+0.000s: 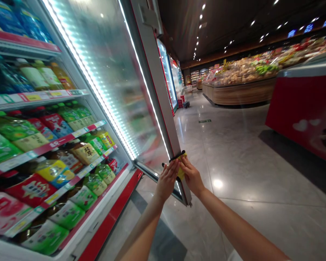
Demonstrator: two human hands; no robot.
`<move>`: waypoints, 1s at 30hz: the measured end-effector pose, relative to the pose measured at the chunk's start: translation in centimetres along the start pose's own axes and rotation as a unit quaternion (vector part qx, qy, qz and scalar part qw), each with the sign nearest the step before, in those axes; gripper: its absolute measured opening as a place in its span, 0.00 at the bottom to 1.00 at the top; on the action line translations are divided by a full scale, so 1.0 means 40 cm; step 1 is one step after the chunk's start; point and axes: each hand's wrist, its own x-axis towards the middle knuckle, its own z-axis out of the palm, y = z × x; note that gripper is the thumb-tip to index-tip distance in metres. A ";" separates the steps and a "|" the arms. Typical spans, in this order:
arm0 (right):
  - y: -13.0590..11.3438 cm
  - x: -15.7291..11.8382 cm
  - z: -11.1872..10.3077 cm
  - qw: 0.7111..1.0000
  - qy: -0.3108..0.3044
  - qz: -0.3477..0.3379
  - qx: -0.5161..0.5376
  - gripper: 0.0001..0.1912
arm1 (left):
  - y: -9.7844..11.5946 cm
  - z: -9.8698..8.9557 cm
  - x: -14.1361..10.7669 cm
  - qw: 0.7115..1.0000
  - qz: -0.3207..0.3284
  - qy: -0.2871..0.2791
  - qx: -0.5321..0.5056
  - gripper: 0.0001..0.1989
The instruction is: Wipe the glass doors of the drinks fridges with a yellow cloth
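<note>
An open glass cooler door (141, 98) with a grey frame and a lit strip stands ahead of me. Near the lower part of its outer edge, a yellow cloth (181, 170) with dark edging is wrapped around the frame. My left hand (168, 177) presses the cloth from the glass side, its fingers together. From the other side, my right hand (191, 175) holds the cloth against the door edge with bent fingers. The two hands nearly meet at the fingertips.
Shelves of bottled drinks (54, 143) fill the cooler at the left, above a red base strip (114, 214). A red chest freezer (304, 105) stands at the right. Farther back are a wood-sided produce stand (239, 95) and more coolers (167, 74) along the left.
</note>
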 end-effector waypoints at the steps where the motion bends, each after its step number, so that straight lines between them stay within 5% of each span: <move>1: 0.010 -0.019 0.002 1.000 0.003 0.007 0.004 0.24 | 0.008 0.015 -0.013 1.000 0.004 -0.004 -0.006 0.36; 6: 0.081 -0.131 0.013 0.999 -0.013 0.030 0.014 0.22 | 0.043 0.098 -0.081 0.999 0.025 -0.027 -0.025 0.36; 14: 0.188 -0.181 0.032 0.995 0.030 0.093 0.020 0.25 | 0.072 0.177 -0.057 0.996 0.022 -0.075 -0.037 0.33; 23: 0.355 -0.449 0.119 0.954 0.097 0.278 0.062 0.39 | 0.163 0.423 -0.179 0.990 0.065 -0.124 -0.027 0.31; 30: 0.430 -0.459 0.155 0.936 0.163 0.306 0.067 0.36 | 0.145 0.512 -0.144 0.988 0.096 -0.118 -0.023 0.28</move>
